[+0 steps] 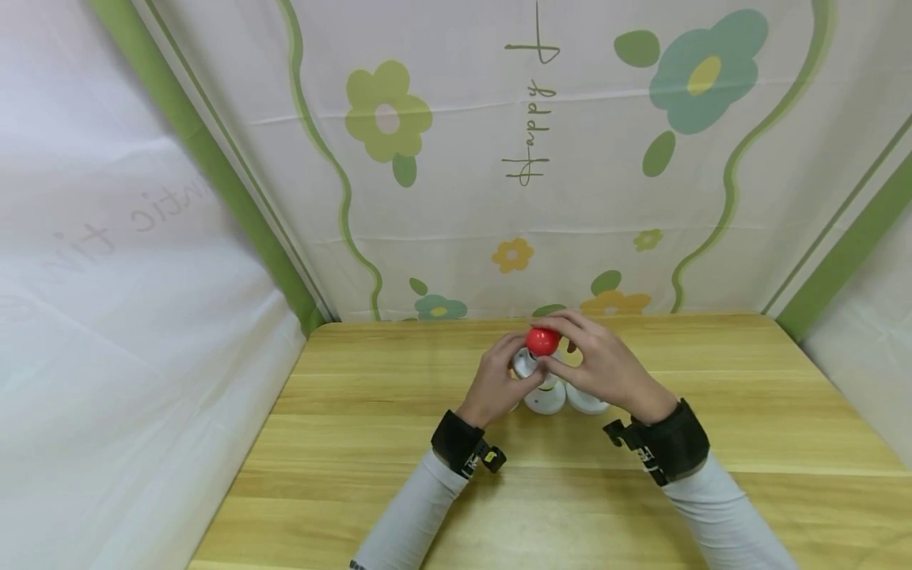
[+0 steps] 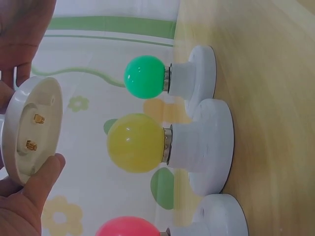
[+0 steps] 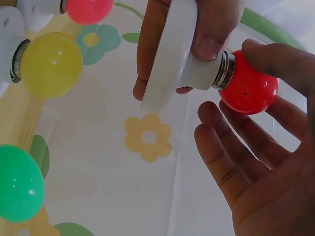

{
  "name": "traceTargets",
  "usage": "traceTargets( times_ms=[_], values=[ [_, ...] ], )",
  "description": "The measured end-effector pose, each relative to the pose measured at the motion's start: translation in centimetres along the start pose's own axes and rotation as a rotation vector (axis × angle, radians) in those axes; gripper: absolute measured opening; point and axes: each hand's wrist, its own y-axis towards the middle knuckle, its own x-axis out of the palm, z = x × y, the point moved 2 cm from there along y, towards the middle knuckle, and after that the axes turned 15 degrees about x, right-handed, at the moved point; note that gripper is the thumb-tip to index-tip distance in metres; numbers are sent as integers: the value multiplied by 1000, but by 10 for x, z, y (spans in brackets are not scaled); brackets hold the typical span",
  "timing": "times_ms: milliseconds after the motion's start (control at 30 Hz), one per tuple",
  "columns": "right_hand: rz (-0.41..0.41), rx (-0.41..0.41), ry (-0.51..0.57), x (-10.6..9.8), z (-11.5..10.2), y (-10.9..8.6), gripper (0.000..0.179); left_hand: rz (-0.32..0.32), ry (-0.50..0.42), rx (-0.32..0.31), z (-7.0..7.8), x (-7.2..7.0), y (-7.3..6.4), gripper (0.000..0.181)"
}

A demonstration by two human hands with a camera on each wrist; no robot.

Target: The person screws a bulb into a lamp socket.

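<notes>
Above the wooden table, my left hand grips a round white lamp holder, thumb and fingers around its base and neck. Its hollow underside with two brass contacts faces the left wrist camera. A red light bulb sits at the holder's mouth, and part of its threaded metal cap shows in the right wrist view. My right hand pinches this bulb between thumb and fingers. Just below both hands stand a green bulb, a yellow bulb and a pinkish-red bulb, each upright in its own white holder.
The three white holders stand in a row on the wooden table, close to one another. Behind the table's far edge hangs a white fabric wall with printed flowers. Another white fabric side closes off the left.
</notes>
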Motion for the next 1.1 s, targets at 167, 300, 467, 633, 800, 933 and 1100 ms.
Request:
traceTargets(
  times_ms=[167,300,467,633,800,933,1100],
  values=[
    [12,40,-20,0,0,0,54,-7,-5,-12,1,0,0,43],
    [8,72,-47,0,1,0,56,-19,-13,-24,1,1,0,43],
    [-22,93,-82,-1,1,-1,66,-28,-19,-37,1,1,-1,44],
    [-50,72,-77,-4,2,-3,73,-25,-20,-32,1,1,-1,45],
    [-77,-6,-6,-7,1,-3,64,-11,-37,-20,2,1,0,45],
    [-60,-38,5,-7,2,-4,57,-9,-42,-19,2,1,-1,47],
    [-26,-41,-13,-8,2,-3,52,-13,-24,-8,3,1,-1,46]
  ],
)
